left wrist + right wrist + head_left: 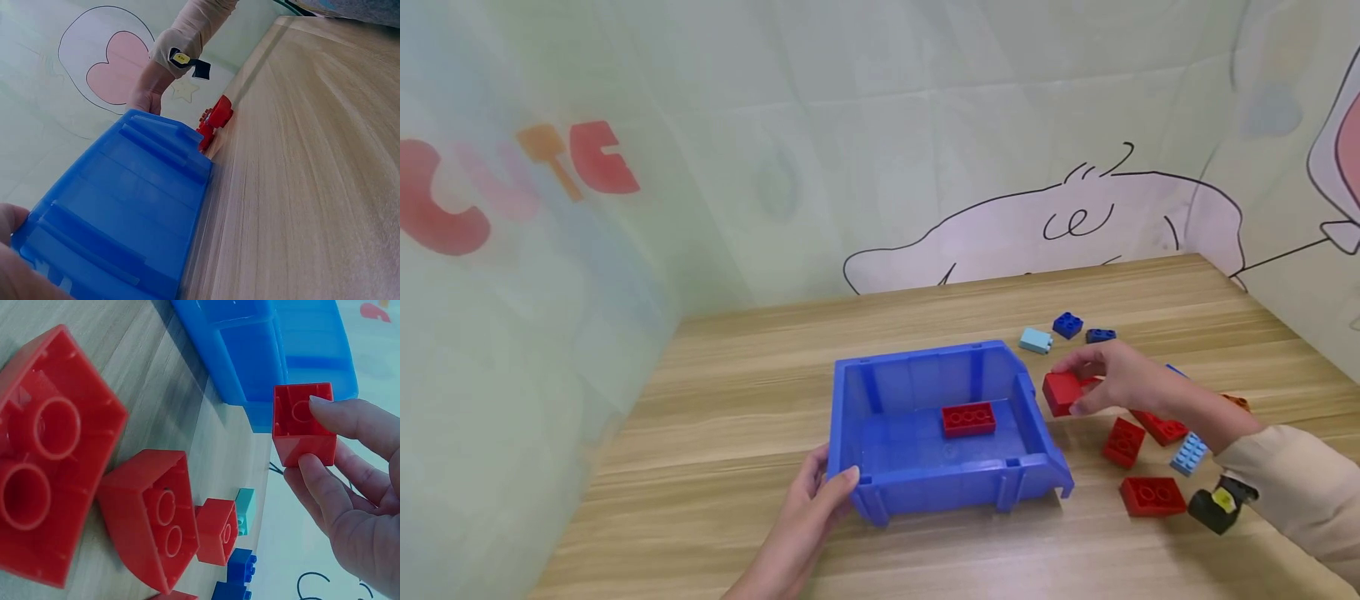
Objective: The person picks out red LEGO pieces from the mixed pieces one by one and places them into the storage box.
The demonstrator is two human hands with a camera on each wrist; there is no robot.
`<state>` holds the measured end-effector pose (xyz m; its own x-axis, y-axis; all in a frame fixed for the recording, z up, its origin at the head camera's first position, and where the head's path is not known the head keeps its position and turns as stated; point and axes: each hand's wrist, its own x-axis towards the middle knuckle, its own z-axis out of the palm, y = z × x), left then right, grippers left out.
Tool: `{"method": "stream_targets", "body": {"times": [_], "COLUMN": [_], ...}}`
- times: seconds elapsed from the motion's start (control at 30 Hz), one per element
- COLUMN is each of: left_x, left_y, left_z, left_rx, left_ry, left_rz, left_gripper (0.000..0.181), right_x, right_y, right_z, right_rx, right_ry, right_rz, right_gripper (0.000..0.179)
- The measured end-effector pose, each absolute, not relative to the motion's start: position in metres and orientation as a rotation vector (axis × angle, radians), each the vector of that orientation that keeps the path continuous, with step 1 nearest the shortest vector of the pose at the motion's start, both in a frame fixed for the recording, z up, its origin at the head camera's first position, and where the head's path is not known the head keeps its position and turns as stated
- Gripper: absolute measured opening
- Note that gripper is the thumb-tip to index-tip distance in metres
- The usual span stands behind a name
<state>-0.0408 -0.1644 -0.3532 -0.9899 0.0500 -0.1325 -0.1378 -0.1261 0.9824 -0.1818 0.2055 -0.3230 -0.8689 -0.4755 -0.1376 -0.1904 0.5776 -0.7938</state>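
Note:
A blue plastic bin [925, 492] stands on the wooden table with a red toy brick [968, 420] lying in it, hollow side up. My left hand [815, 508] grips the bin's near left corner, thumb over the rim. In the left wrist view the bin's outer wall [119, 200] fills much of the picture. Just off the bin's right side, my right hand [1112, 379] pinches a small red brick [1062, 393] between thumb and fingers. The right wrist view shows this brick's [304, 425] hollow underside, with the bin behind it.
Right of the bin lie several loose bricks: red ones [1152, 497] [1123, 442], a light blue one [1189, 454], and a pale blue one [1036, 340] and dark blue one [1067, 325] farther back. A printed cloth [775, 167] hangs behind the table.

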Motion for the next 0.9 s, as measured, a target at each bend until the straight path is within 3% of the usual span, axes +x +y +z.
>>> {"method": "stream_targets", "body": {"times": [0.9], "left_x": [-0.041], "left_y": [-0.164], "left_z": [-0.352], "left_rx": [-0.109], "left_ry": [1.987], "left_rz": [2.266], "left_gripper": [0.057], "right_x": [-0.182], "right_y": [0.187], "right_z": [-0.310], "right_rx": [-0.601], "right_ry": [2.439], "right_rz": [-1.149], "right_gripper": [0.051]}}
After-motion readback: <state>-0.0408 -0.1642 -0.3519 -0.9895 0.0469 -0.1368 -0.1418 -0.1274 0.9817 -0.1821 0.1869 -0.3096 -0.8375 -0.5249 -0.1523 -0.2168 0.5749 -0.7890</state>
